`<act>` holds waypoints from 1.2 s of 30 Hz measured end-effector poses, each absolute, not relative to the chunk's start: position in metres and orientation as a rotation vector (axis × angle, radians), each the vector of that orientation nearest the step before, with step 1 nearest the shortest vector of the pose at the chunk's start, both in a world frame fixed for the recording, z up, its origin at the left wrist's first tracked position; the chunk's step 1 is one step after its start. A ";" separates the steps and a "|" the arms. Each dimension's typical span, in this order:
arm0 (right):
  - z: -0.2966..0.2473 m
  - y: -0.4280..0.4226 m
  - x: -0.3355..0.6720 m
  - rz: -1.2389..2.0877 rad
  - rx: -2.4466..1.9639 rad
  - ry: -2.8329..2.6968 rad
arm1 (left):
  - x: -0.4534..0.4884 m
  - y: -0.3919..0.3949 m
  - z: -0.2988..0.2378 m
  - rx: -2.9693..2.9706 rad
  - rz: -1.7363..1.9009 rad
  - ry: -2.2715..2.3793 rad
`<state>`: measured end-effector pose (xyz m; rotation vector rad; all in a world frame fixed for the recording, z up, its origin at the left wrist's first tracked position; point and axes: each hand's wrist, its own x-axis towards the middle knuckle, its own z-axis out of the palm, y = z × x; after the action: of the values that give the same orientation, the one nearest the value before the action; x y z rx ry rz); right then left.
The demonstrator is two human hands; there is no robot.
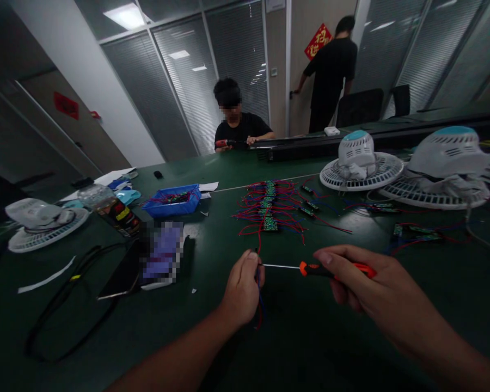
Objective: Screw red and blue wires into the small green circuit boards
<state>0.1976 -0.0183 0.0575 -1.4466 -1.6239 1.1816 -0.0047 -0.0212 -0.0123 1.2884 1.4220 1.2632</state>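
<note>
My right hand (363, 277) is closed around the orange and black handle of a screwdriver (310, 268), its thin shaft pointing left. The screwdriver's tip meets the fingers of my left hand (244, 283). Pinched in that hand is a small dark wired part (257, 272), mostly hidden by the fingers. Red and blue wires stick out of it above and below. Just beyond my hands, a row of green circuit boards (268, 204) with red and blue leads lies on the table.
A blue tray (173, 201) of wired boards stands left of the row. White fan heads (361, 163) rest at right, and another fan (44, 223) at left. A bottle (112, 209), a phone (122, 269) and a black cable (44, 321) lie nearby. A person (240, 125) sits opposite.
</note>
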 end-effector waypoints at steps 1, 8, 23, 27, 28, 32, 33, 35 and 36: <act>0.058 -0.018 0.198 1.163 -1.451 -1.622 | -0.005 -0.021 -0.013 1.274 1.265 1.413; 0.059 -0.020 0.199 1.031 -1.470 -1.699 | -0.002 -0.020 -0.008 1.166 1.272 1.375; 0.064 -0.026 0.196 0.830 -1.467 -1.660 | 0.000 -0.020 -0.004 1.070 1.251 1.379; 0.063 -0.026 0.196 0.880 -1.392 -1.661 | -0.002 -0.021 -0.007 1.219 1.229 1.443; 0.063 -0.026 0.196 0.890 -1.393 -1.672 | -0.002 -0.021 -0.007 1.245 1.222 1.448; 0.062 -0.024 0.196 0.838 -1.449 -1.698 | -0.002 -0.021 -0.005 1.274 1.194 1.425; 0.062 -0.024 0.196 0.824 -1.449 -1.694 | -0.002 -0.022 -0.004 1.274 1.187 1.420; 0.062 -0.024 0.196 0.818 -1.446 -1.674 | -0.001 -0.022 0.000 1.282 1.174 1.420; 0.062 -0.025 0.196 0.821 -1.449 -1.659 | -0.001 -0.021 0.001 1.287 1.171 1.424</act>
<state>0.1959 -0.0247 0.0620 -1.4494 -1.6586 0.8211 -0.0011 -0.0215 0.0008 1.2871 1.4242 1.1708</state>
